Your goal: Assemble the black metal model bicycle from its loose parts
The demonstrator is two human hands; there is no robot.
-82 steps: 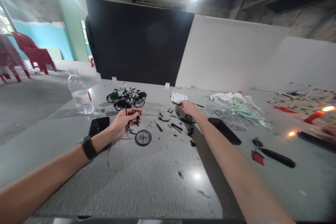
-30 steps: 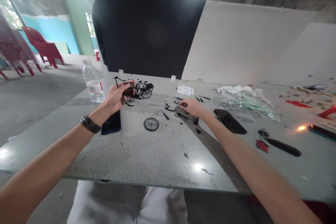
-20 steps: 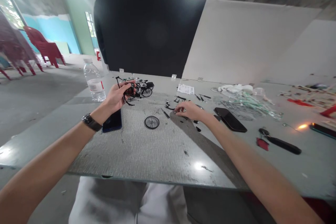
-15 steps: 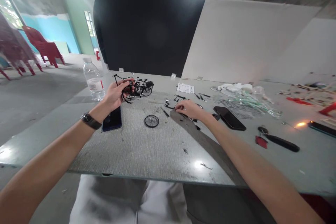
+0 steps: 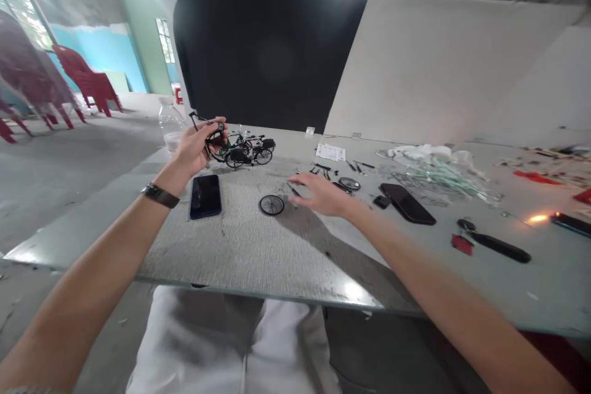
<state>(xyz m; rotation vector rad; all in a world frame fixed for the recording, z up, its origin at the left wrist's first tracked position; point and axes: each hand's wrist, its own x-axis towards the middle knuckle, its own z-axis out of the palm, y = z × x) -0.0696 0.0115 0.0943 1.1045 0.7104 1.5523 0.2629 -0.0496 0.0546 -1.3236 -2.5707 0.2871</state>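
Note:
My left hand (image 5: 194,146) is closed around a black miniature bicycle frame (image 5: 194,117), held above the table; part of the frame is hidden by the fingers. Just beyond it stand small assembled model bicycles (image 5: 252,152) with black bags or boxes at the rear. My right hand (image 5: 321,194) hovers palm down, fingers apart and holding nothing that I can see. Left of its fingertips a loose spoked model wheel (image 5: 271,204) lies flat. A thin dark tool (image 5: 293,188) shows by the fingers, and another wheel (image 5: 349,183) lies behind the hand among small black parts.
A blue-edged phone (image 5: 205,196) lies below my left hand, a water bottle (image 5: 170,126) behind it. To the right are a black phone (image 5: 407,203), a key with a black handle (image 5: 501,247), clear plastic scraps (image 5: 443,172) and a printed paper sheet (image 5: 330,152).
My right hand has lifted off the small parts and its fingers have spread toward the loose wheel. My left hand still holds the bicycle frame, slightly farther left in view. The view has shifted a little.

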